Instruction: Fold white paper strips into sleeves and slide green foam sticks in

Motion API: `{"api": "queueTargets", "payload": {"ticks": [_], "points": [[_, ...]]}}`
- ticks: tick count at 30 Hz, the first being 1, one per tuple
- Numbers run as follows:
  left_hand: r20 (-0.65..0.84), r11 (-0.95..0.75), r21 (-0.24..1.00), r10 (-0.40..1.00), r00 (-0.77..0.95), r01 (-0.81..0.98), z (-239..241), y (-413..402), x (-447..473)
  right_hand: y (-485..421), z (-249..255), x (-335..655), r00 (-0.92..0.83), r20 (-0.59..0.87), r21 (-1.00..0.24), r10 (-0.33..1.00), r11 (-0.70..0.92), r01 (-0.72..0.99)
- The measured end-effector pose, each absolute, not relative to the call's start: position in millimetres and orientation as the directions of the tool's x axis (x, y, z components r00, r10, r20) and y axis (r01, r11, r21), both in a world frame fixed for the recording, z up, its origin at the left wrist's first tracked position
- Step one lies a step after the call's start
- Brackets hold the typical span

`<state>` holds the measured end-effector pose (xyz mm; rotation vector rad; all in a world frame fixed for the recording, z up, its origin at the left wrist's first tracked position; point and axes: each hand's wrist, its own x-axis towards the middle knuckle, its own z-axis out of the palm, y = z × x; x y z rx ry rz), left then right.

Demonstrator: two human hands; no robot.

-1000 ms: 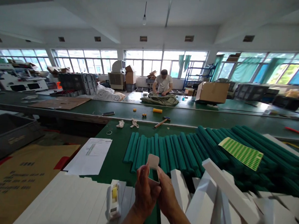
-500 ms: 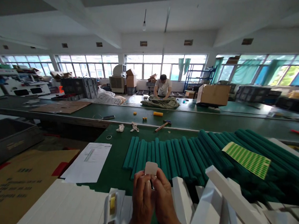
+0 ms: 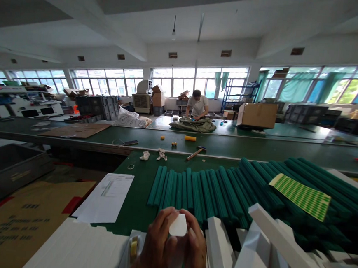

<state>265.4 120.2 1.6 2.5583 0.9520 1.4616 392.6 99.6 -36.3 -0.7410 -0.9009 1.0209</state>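
My left hand (image 3: 157, 244) and my right hand (image 3: 195, 250) are held together low in the view, both with fingers wrapped round the end of a narrow white box (image 3: 178, 229). Its small end flap is folded toward me. Just beyond the hands lies a row of dark green ribbed rods (image 3: 212, 188) on the green table (image 3: 136, 205). A white tape dispenser (image 3: 133, 246) with a yellow roll sits right beside my left hand.
Piled white boxes (image 3: 269, 248) lie at right, flat white ones (image 3: 79, 250) at left. A sheet of green dot stickers (image 3: 301, 196) rests on the rods, and a paper sheet (image 3: 106, 192) lies left. A hammer (image 3: 196, 152) is farther off. A person (image 3: 199, 106) works at a far table.
The hands and the white box have dropped lower in the view and come closer. The box's end flap, standing open a second ago, is now folded down over the end.
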Motion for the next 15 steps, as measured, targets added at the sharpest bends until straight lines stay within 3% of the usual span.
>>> {"api": "queueTargets", "payload": {"ticks": [5, 12, 15], "points": [[0.659, -0.828, 0.217, 0.515, 0.548, 0.517, 20, 118, 258, 94, -44, 401, 0.19, 0.331, -0.901, 0.924, 0.37, -0.226], [0.502, -0.817, 0.302, 0.574, 0.646, 0.491, 43, 117, 253, 76, -52, 404, 0.044, 0.412, -0.911, 0.91, 0.411, 0.017], [0.446, -0.828, 0.249, 0.558, 0.7, 0.502, 54, 117, 252, 77, -58, 396, 0.084, 0.437, -0.897, 0.895, 0.428, 0.107]]}}
